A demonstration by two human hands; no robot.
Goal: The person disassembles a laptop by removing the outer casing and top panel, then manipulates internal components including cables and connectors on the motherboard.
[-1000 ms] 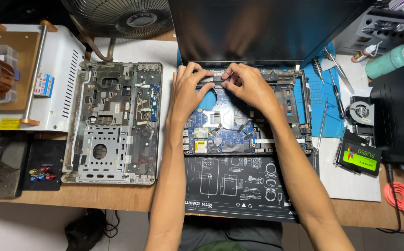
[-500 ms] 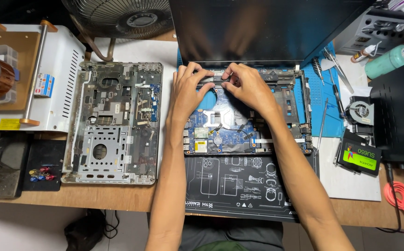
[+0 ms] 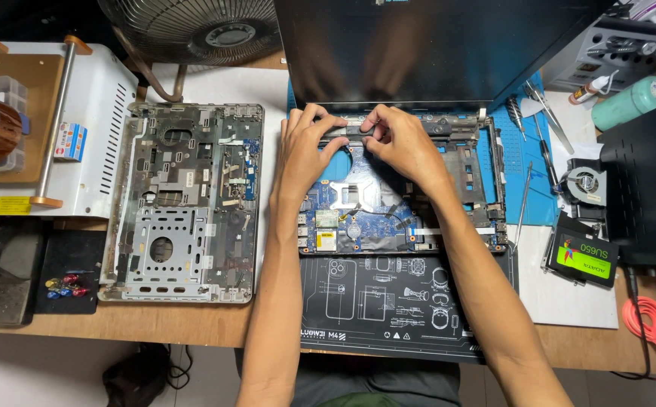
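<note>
Opened laptop base (image 3: pixel 418 188) on a black work mat (image 3: pixel 388 301), dark screen (image 3: pixel 433 45) raised behind; left hand (image 3: pixel 301 154) and right hand (image 3: pixel 400 143) meet at the rear edge, fingers curled and pinched on a small dark strip (image 3: pixel 352 132) just below the hinge line; blue circuit board (image 3: pixel 358 211) exposed beneath the wrists — likely thin, stiff, fragile, best held by its edges; the strip looks light and narrow, taken at both ends; removed grey cover (image 3: pixel 185 203) lies to the left.
</note>
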